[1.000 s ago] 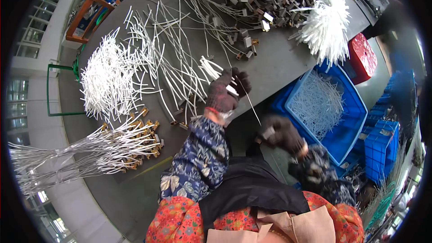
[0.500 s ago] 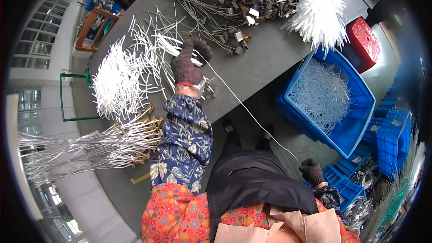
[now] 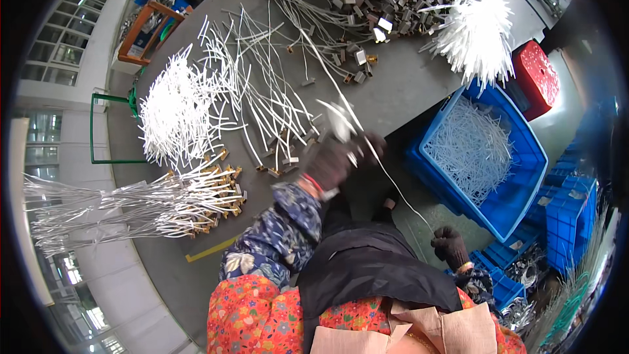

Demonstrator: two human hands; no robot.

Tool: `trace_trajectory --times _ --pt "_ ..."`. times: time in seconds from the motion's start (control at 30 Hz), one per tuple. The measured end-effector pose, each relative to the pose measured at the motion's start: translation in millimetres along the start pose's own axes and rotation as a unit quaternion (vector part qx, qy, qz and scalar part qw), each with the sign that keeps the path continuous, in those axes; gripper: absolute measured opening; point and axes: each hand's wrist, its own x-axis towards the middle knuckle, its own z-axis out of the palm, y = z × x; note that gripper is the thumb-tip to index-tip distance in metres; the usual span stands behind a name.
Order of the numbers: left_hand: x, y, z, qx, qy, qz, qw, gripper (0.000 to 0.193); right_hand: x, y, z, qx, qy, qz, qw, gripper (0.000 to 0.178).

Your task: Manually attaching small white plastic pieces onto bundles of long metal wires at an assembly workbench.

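My left hand (image 3: 341,160), in a dark knitted glove and smeared by motion, is at the near table edge. Its fingers are closed around a few short white tubes (image 3: 339,124), blurred. A long thin white wire (image 3: 331,78) runs from the table past this hand and down to my right hand (image 3: 449,246). The right one, gloved too, is closed on the wire's near end, low beside the blue crates. Left of my left hand, several white-sleeved wires with small metal end pieces (image 3: 286,157) lie fanned out on the table (image 3: 400,101).
Small metal blocks (image 3: 400,0) are heaped at the far side. A bundle of white tubes (image 3: 481,29) stands beside a red stool (image 3: 537,75). A blue bin (image 3: 524,183) holds loose tubes. Leftward are a white tube pile (image 3: 173,115) and bundled wires (image 3: 131,206). Blue crates (image 3: 570,216) stand right.
My left hand has swept toward me and to the right, from mid-table to its near edge, with tubes still in it. The wire now extends far beyond it. My right hand has barely moved.
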Motion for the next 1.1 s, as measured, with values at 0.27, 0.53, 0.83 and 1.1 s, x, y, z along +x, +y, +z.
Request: trace_trajectory --times 0.27,0.53,0.83,1.1 --pt "-3 15 -62 -0.202 0.2 -0.203 0.937 0.027 39 -146 175 -0.079 -0.185 -0.295 0.934 0.064" --pt "-8 -25 -142 0.086 0.169 -0.218 0.957 0.038 78 -273 312 -0.361 -0.15 -0.405 0.827 0.058" --pt "10 -24 -99 -0.544 0.284 -0.211 0.761 0.035 107 -284 310 -0.189 -0.157 -0.386 0.889 0.022" --pt "36 7 -38 -0.522 0.193 -0.208 0.805 0.03 92 -229 230 -0.333 -0.032 -0.511 0.792 0.029"
